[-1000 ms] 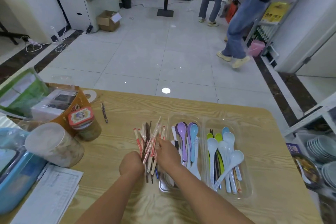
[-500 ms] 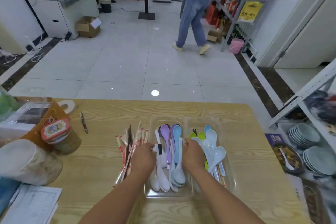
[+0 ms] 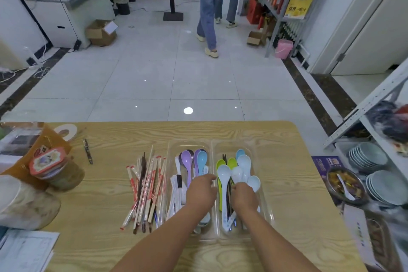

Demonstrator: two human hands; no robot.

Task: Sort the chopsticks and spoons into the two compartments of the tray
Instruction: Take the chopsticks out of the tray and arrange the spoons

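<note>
The left hand lies over the spoons in the tray's left compartment, fingers curled toward the divider. The right hand sits among white spoons in the right one (dark chopsticks lie there too) — whether either hand grips anything cannot be told. At the tray's 9 o'clock, wrapped chopsticks lie heaped on the desk — just beside it.

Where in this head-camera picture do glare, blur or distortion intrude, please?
Head view: a lamp reflection glares on the floor tiles; blur smears its right edge around the stacked plates; wide-angle distortion leans the shelving outward; the tray, left hand and right hand are evenly lit and sharp.
</note>
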